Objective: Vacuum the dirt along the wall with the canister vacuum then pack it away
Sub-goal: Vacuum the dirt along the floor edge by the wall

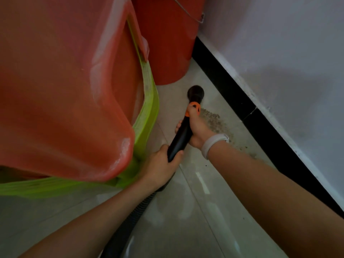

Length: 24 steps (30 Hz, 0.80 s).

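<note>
A black vacuum wand [180,138] with an orange collar [194,105] points away from me toward the floor. Its round black nozzle [195,92] rests on the pale tiles near the black skirting. My right hand [197,127] grips the wand just below the collar, a white band on its wrist. My left hand [160,165] holds the wand's lower end where the ribbed black hose [130,222] begins. A patch of brown dirt [216,122] lies on the tiles right of the nozzle, trailing along the wall. The canister itself is out of view.
A large red plastic tub [61,86] with a green one [147,112] under it fills the left side, close to my left hand. A red bucket [167,43] stands in the corner beyond the nozzle. The white wall [288,62] and black skirting [260,125] run diagonally on the right.
</note>
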Each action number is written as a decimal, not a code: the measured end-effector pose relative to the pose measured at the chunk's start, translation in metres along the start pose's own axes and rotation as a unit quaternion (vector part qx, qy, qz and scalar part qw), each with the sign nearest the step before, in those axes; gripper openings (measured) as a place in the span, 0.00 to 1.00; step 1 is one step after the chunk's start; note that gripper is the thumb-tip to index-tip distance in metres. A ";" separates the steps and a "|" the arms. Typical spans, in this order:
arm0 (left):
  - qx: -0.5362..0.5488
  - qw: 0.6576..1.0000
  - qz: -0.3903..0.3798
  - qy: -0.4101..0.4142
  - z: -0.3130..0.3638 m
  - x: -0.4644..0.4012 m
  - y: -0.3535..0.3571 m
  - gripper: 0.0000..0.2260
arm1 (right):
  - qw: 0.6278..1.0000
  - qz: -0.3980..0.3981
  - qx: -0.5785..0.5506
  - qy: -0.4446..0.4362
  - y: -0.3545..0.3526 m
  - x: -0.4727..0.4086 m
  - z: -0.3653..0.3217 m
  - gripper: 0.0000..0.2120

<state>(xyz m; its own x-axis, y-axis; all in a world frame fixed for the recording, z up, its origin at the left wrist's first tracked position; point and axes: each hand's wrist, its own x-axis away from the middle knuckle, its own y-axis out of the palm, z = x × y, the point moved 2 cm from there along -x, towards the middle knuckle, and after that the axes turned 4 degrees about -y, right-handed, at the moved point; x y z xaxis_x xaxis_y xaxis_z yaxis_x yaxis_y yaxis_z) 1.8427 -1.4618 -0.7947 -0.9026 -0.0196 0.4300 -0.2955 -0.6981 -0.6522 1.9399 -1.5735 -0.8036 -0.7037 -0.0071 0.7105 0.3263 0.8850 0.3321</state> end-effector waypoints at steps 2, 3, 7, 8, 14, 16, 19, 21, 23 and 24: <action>0.010 1.000 -0.010 -0.003 -0.008 0.014 0.002 0.15 | 1.000 0.002 0.009 -0.003 -0.004 0.012 0.011 0.15; 0.018 1.000 -0.011 -0.010 -0.013 0.021 0.002 0.15 | 1.000 0.001 0.011 -0.002 -0.004 0.018 0.016 0.15; 0.033 0.999 -0.014 -0.027 -0.024 0.039 -0.001 0.17 | 1.000 0.010 0.021 -0.004 0.000 0.039 0.034 0.13; 0.034 0.999 -0.015 -0.029 -0.025 0.042 -0.002 0.18 | 1.000 0.012 0.026 -0.004 0.001 0.042 0.035 0.13; 0.054 0.997 -0.045 -0.033 -0.027 0.046 -0.010 0.13 | 0.999 0.017 0.045 0.011 0.008 0.053 0.034 0.14; 0.048 0.997 -0.052 -0.029 -0.025 0.046 -0.010 0.13 | 0.998 0.030 0.060 0.010 0.009 0.054 0.031 0.15; 0.044 0.998 -0.047 -0.026 -0.021 0.045 -0.007 0.12 | 0.996 0.056 0.072 0.008 0.008 0.054 0.029 0.14; 0.046 0.997 -0.047 -0.028 -0.020 0.045 -0.006 0.11 | 0.995 0.068 0.073 0.007 0.007 0.055 0.028 0.14; 0.048 0.997 -0.049 -0.027 -0.019 0.045 -0.005 0.12 | 0.994 0.073 0.076 0.009 0.005 0.056 0.027 0.13; 0.047 0.997 -0.050 -0.024 -0.018 0.044 -0.005 0.13 | 0.994 0.075 0.075 0.009 0.004 0.057 0.026 0.13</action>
<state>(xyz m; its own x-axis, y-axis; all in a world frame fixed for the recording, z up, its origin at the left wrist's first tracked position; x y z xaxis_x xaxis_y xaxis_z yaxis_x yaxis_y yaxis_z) 1.7984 -1.4462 -0.7838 -0.8534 0.0211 0.5208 -0.3506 -0.7626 -0.5436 1.8850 -1.5584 -0.7779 -0.6416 0.1231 0.7571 0.3286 0.9360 0.1263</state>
